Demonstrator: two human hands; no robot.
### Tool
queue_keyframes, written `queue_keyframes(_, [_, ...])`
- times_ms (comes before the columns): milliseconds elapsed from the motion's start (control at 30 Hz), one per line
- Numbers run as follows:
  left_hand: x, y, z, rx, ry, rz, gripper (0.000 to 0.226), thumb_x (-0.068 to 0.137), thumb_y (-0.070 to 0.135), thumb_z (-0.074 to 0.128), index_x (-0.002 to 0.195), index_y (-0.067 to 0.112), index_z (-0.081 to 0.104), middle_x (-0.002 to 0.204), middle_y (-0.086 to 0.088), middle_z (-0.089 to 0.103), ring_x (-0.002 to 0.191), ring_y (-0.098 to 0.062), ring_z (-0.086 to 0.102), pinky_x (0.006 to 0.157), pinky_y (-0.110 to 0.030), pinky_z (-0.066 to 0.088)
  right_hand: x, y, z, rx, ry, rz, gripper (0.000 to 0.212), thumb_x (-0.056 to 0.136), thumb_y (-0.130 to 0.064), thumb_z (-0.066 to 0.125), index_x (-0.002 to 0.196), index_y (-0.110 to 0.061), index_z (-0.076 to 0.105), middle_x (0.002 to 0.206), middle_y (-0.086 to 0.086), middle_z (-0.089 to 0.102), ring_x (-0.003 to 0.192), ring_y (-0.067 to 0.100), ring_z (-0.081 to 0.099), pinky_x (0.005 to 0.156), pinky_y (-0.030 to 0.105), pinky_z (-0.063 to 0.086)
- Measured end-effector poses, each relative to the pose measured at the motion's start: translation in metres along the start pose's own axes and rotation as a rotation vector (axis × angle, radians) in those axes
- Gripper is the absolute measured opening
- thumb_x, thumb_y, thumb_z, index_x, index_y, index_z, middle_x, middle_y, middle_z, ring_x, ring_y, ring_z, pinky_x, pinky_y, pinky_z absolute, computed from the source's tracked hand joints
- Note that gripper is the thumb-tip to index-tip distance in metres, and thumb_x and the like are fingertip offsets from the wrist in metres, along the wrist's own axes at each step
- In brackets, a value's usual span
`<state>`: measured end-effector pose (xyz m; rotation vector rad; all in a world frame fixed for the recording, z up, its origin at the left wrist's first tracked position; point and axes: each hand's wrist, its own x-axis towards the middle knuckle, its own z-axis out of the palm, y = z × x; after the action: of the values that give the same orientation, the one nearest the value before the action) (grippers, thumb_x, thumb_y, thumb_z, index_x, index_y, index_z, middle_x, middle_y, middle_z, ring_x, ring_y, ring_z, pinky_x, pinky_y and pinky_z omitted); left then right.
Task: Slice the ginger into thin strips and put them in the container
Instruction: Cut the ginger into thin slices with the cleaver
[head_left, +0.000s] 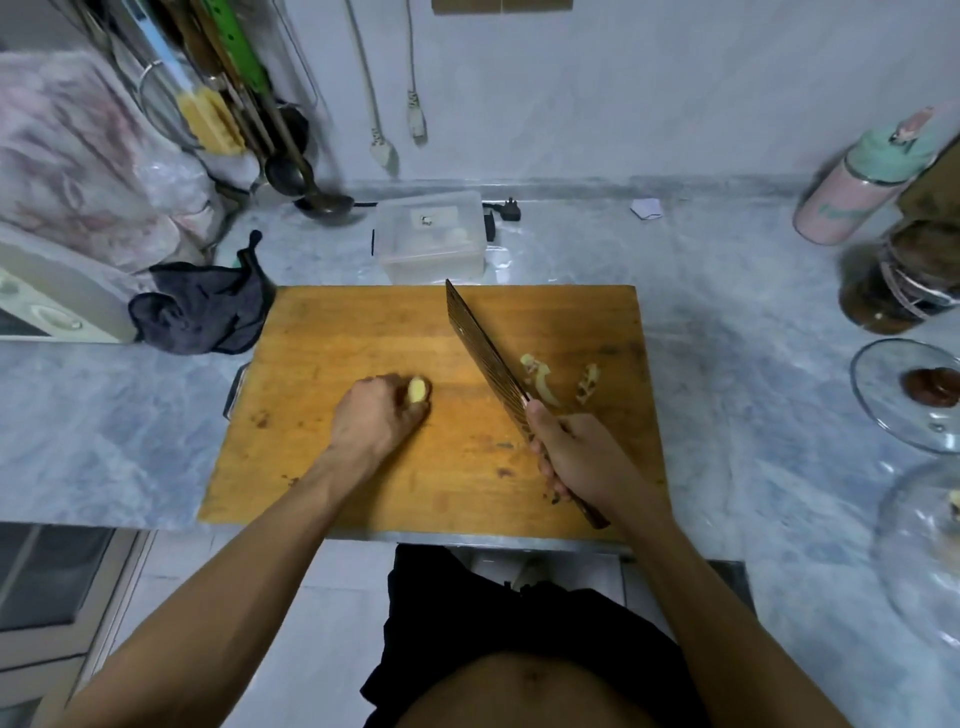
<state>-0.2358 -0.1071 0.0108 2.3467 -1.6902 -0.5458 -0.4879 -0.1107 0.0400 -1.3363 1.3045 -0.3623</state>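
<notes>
The left hand (375, 415) rests on the wooden cutting board (363, 332), its grip curled around a peeled ginger piece (417, 391) held against the board. The right hand (582, 457) has its grip clenched on the cleaver (483, 343) handle, blade angled toward the far edge. Ginger trimmings (540, 379) lie right of the blade. A lidded clear plastic container (431, 236) stands on the bench (727, 291) just beyond the board.

Dim, bluish indoor light; soft shadows under the hands (374, 410) on the worktop (727, 322); wide-angle bending and blur at the edges.
</notes>
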Motion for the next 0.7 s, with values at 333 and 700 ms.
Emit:
queue_keyframes(333, [-0.007, 0.008, 0.024, -0.735, 0.061, -0.692, 0.02, 0.077, 0.016, 0.079, 0.059, 0.015, 0.072, 0.065, -0.006, 0.073, 0.074, -0.025, 0.073, 0.081, -0.038, 0.06, 0.009, -0.014, 0.024, -0.016, -0.077, 0.051, 0.061, 0.099, -0.062, 0.036, 0.071, -0.013, 0.059, 0.056, 0.0, 0.055, 0.048, 0.017, 0.051, 0.052, 0.029, 0.043])
queue_keyframes(700, [-0.007, 0.023, 0.026, -0.795, 0.119, -0.668, 0.019, 0.078, 0.008, 0.061, 0.062, 0.011, 0.072, 0.067, -0.01, 0.073, 0.07, -0.023, 0.074, 0.078, -0.04, 0.062, 0.004, -0.026, 0.04, -0.093, -0.138, 0.072, 0.063, 0.101, -0.059, 0.03, 0.077, -0.009, 0.06, 0.06, 0.003, 0.055, 0.047, 0.015, 0.051, 0.046, 0.024, 0.044])
